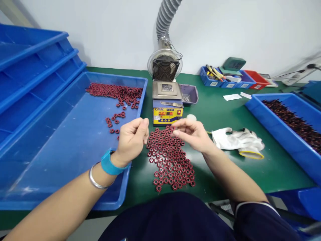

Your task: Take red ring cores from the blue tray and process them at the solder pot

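Note:
My left hand (132,140) is closed in a fist, thumb on top, above the left edge of the ring pile. Whatever its fingers hold is hidden. My right hand (192,134) is pinched over the pile's far end, and a small red toothed ring (173,128) shows at its fingertips. Between and below my hands, many small red toothed rings (172,164) with dark centres lie spread on the green table (210,177). Just beyond them stands a yellow and blue solder pot (167,112) with lit red digits and a square metal bath on top.
A big blue tray (62,134) on the left holds more red rings; stacked blue trays (32,63) stand behind it. White gloves (237,140) lie right, near a blue bin (283,127) of dark copper-coloured parts. A purple box (190,93) and a grey duct (167,16) flank the pot.

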